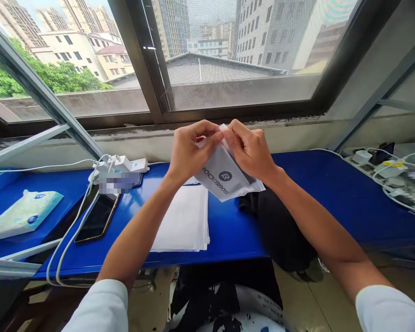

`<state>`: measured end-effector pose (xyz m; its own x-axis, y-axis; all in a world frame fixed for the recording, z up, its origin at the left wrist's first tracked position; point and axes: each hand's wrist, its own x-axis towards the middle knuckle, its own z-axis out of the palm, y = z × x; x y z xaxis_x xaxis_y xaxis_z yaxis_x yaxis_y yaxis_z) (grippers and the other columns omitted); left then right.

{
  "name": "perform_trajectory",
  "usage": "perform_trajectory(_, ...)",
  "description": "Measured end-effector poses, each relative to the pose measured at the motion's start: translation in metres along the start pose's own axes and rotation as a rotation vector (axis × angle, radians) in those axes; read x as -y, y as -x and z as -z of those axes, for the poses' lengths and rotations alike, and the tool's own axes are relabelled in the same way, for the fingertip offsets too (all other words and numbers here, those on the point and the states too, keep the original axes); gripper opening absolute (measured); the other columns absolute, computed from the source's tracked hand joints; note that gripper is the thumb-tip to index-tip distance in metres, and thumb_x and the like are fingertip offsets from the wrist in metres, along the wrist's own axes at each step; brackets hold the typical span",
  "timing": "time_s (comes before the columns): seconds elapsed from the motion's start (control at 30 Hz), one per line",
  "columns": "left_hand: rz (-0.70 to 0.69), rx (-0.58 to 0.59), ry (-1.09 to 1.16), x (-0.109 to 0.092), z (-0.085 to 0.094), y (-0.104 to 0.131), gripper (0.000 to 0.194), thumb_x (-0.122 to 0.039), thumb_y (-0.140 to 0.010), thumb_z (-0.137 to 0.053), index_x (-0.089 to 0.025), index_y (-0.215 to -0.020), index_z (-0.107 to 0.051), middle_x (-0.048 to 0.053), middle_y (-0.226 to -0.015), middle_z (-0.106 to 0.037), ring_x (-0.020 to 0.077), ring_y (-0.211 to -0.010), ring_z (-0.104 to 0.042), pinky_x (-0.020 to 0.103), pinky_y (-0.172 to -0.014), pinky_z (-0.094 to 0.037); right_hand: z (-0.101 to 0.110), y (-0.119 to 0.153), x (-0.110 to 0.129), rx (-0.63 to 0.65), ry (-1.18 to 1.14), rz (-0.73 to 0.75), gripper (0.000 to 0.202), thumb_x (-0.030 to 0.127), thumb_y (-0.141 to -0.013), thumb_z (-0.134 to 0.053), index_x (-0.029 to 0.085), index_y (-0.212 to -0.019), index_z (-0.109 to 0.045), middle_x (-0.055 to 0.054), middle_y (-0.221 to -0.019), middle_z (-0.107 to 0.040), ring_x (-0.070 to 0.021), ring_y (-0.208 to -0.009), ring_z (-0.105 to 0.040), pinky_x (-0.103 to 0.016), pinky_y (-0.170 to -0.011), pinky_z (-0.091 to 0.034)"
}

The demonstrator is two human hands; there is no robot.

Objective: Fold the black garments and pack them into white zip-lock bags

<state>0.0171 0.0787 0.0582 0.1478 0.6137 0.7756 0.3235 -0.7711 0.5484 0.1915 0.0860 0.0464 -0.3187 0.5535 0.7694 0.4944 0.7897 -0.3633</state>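
Hanging below the fingertips, the bag (pixel 224 176) slants down rightward; left hand (pixel 190 150) and right hand (pixel 253 150), equally near, pinch its top edge.

I sit at a shiny blue counter (pixel 300 198). Near the middle, a loose stack of flat white sheets (pixel 183 219) lies on it, edges slightly out of line. To the left of that I see a dark phone (pixel 97 217) lying flat, and beyond it, at the far left, white charging plugs (pixel 121 163). On the right, something black (pixel 280 226) overlaps the near edge; whether it rests there, I cannot tell.
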Motion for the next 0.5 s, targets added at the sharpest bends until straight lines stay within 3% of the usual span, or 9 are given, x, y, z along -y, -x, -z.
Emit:
perform_trajectory(0.13, 0.006, -0.096, -0.007, 0.011, 0.009, -0.006, 0.017, -0.031, -0.091, -0.074, -0.019, -0.081, -0.068, -0.001, -0.076, -0.068, 0.0125, -0.07, -0.062, 0.028, -0.062, -0.045, 0.005, -0.002, -0.001, 0.03, -0.009, 0.046, 0.042, 0.045, -0.106, -0.041, 0.022, -0.071, -0.035, 0.004, -0.06, -0.037, -0.0114, -0.056, -0.031, -0.029, -0.059, -0.026)
perform_trajectory(0.27, 0.013, -0.345, -0.062, 0.041, 0.05, -0.023, 0.028, -0.042, -0.089, -0.08, -0.02, -0.085, -0.065, -0.006, -0.073, -0.059, 0.0075, -0.07, -0.053, 0.03, -0.066, -0.039, 0.013, -0.005, -0.006, 0.143, -0.015, 0.111, 0.04, 0.036, -0.1, -0.046, 0.021, -0.065, -0.034, 0.005, -0.056, -0.034, -0.0101, -0.053, -0.03, -0.029, -0.058, -0.024)
perform_trajectory(0.37, -0.001, -0.515, -0.13, 0.062, 0.08, -0.033, 0.038, -0.052, -0.092, -0.076, -0.019, -0.088, -0.059, -0.007, -0.075, -0.053, 0.0057, -0.075, -0.05, 0.031, -0.072, -0.036, 0.012, -0.003, -0.006, 0.175, -0.02, 0.118, 0.04, 0.032, -0.099, -0.048, 0.02, -0.061, -0.04, 0.004, -0.054, -0.04, -0.0102, -0.052, -0.034, -0.029, -0.057, -0.026)
perform_trajectory(0.43, -0.053, -0.55, -0.141, 0.067, 0.089, -0.034, 0.044, -0.059, -0.09, -0.075, -0.018, -0.088, -0.058, -0.007, -0.074, -0.051, 0.0056, -0.075, -0.049, 0.031, -0.072, -0.037, 0.008, -0.001, -0.003, 0.171, -0.05, 0.116, 0.035, 0.031, -0.098, -0.049, 0.02, -0.064, -0.049, 0.004, -0.055, -0.046, -0.0109, -0.052, -0.039, -0.028, -0.058, -0.03)
perform_trajectory(0.5, -0.116, -0.533, -0.121, 0.066, 0.09, -0.031, 0.047, -0.063, -0.088, -0.075, -0.019, -0.086, -0.057, -0.007, -0.072, -0.048, 0.0052, -0.069, -0.046, 0.03, -0.067, -0.036, 0.004, 0.0, 0.0, 0.125, -0.15, 0.11, 0.026, 0.032, -0.1, -0.048, 0.021, -0.083, -0.064, 0.001, -0.069, -0.061, -0.012, -0.057, -0.048, -0.027, -0.059, -0.035)
